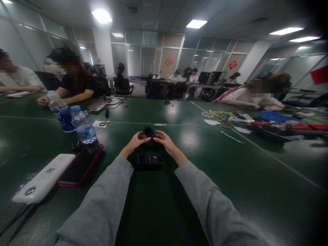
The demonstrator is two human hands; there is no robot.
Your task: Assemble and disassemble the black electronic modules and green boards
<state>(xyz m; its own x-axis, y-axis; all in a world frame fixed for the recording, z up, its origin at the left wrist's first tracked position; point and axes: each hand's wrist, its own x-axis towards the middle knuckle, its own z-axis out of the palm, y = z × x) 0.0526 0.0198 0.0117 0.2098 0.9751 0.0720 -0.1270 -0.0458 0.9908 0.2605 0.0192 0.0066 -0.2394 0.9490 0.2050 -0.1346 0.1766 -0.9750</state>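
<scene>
Both my hands hold a small black device (149, 132) above the green table (159, 212), tilted, one hand on each side. My left hand (135, 141) is closed on its left side, thumb on the near face. On the other side, my right hand (166, 140) grips it between thumb and fingers. The device's exact kind is too small to tell. Just nearer to me, a black box-shaped case (149, 162) lies on the table, with a dark screen-like panel at its left and small pale marks at its right.
At the left are a white power bank (44, 177), a red-edged phone (81, 164) and two water bottles (83, 126) (61, 112). Right: a wrench (232, 137) and a heap of cables (230, 118). Co-workers (74, 78) sit around the table.
</scene>
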